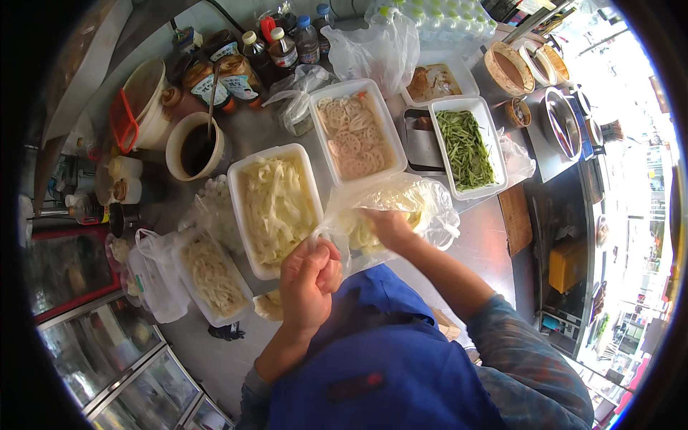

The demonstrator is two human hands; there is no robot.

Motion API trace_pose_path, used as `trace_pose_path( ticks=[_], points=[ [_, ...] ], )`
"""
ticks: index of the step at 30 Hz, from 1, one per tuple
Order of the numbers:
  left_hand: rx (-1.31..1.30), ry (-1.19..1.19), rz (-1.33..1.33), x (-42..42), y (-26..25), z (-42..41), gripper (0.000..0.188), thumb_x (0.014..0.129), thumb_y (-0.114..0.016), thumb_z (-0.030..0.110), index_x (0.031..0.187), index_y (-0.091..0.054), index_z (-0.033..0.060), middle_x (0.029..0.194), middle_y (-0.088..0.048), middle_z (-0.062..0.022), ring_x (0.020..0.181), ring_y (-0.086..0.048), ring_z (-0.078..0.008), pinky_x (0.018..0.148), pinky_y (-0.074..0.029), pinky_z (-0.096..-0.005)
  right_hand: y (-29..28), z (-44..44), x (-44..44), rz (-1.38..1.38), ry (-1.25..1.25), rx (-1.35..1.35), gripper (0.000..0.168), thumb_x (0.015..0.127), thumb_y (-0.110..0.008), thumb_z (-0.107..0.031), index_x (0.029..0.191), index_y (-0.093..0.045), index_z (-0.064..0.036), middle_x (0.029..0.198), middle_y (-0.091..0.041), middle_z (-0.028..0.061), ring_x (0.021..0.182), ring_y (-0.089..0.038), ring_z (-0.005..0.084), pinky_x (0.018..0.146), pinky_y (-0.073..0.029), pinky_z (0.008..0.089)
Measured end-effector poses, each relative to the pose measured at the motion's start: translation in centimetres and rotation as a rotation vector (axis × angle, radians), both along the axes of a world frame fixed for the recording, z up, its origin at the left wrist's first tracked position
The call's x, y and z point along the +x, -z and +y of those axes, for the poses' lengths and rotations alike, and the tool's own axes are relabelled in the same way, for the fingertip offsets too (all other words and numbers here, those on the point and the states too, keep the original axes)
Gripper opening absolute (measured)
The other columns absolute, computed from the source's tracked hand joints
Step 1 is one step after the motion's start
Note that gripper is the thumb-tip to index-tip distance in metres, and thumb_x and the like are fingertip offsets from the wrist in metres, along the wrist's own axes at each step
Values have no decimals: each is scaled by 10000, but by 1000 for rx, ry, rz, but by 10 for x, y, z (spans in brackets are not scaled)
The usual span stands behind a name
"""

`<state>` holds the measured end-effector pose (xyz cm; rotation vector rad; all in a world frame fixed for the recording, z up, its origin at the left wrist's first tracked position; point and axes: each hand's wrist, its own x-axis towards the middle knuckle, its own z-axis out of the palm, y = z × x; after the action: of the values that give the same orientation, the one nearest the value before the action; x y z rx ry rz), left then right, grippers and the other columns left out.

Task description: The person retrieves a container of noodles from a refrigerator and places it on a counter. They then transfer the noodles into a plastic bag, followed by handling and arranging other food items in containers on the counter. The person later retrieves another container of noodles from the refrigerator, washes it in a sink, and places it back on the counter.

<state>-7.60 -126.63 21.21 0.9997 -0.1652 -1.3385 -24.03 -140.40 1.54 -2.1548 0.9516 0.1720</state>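
My left hand is closed around the gathered edge of a clear plastic bag, pulling its mouth taut. Inside that bag is my right hand, its fingers hidden among pale yellow-green strips; whether they grip any is hidden. Just beyond my left hand stands a white plastic tub filled with broad, pale noodle-like strips. Behind the bag, another white tub holds lotus root slices in liquid. Shredded cucumber lies in a white tub to the right.
A container of dark liquid has a ladle handle sticking out. At lower left sits a tub of pale strips. Sauce bottles line the back, beside a knotted plastic bag. A tall pot of brown sauce stands far right.
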Motion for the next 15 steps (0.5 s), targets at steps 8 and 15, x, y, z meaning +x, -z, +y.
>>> trace_pose_path(
  ticks=[8, 15],
  points=[
    [19, -5, -18, 7, 4, 5, 178, 931, -468, 162, 850, -553, 28, 544, -299, 56, 453, -226, -58, 439, -185, -253, -37, -48, 21, -59, 95, 300, 389, 830, -682, -222, 1193, -619, -98, 1070, -661, 114, 906, -634, 231, 790, -502, 341],
    [-14, 29, 27, 10, 2, 0, 171, 932, -465, 157, 852, -542, 28, 545, -311, 55, 450, -234, -54, 438, -186, -244, -46, -55, -17, 191, 25, 76, 406, 839, -626, -263, 1216, -621, -114, 1221, -616, 151, 1173, -541, 305, 989, -416, 395]
  ],
)
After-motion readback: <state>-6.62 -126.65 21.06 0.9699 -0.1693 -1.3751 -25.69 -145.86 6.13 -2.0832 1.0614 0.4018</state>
